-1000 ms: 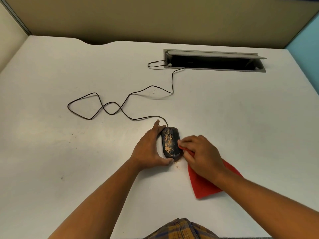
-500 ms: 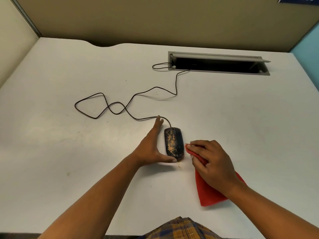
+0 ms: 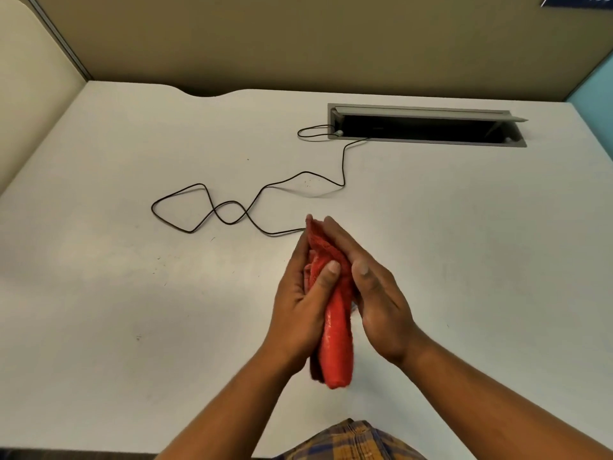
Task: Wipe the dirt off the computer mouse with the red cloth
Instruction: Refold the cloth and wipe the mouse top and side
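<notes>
Here, a white tabletop (image 3: 99,293) sits between tan partition walls (image 3: 298,38), with an open grey cable hatch (image 3: 428,126) near its far edge. A black cable (image 3: 258,194) loops from the hatch towards the two hands. The left hand (image 3: 298,307) and right hand (image 3: 378,293), raised nearer than the hatch, press palm to palm around the bunched red cloth (image 3: 336,340). The computer mouse is hidden between them.

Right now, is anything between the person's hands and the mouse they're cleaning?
Yes: the red cloth is bunched between the left hand and right hand. The mouse itself is hidden, presumably wrapped inside.
</notes>
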Action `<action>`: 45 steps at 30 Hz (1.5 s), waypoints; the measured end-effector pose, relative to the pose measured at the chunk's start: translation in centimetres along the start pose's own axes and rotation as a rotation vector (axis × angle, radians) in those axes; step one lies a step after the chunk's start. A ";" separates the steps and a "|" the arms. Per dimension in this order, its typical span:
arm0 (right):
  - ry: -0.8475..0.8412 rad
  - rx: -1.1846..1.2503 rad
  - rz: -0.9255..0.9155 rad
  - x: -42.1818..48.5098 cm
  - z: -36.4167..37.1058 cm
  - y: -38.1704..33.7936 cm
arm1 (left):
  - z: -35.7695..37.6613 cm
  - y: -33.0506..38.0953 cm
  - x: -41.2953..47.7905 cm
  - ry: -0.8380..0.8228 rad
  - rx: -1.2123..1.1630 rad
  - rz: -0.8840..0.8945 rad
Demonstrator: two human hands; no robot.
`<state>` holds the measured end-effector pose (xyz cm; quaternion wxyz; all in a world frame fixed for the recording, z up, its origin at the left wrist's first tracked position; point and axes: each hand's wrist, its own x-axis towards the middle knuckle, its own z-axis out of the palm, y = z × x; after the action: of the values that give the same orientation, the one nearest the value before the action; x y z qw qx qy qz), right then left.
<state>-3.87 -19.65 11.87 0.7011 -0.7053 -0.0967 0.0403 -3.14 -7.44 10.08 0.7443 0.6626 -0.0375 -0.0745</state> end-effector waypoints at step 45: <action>-0.216 -0.989 0.228 3.4 -6.9 10.5 | -6.3 -3.9 7.8 -0.449 1.432 -0.068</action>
<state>1.58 -25.74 1.78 0.2613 -0.9502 -0.0985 0.1387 5.31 -2.93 5.14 0.1031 0.9544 -0.2073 -0.1883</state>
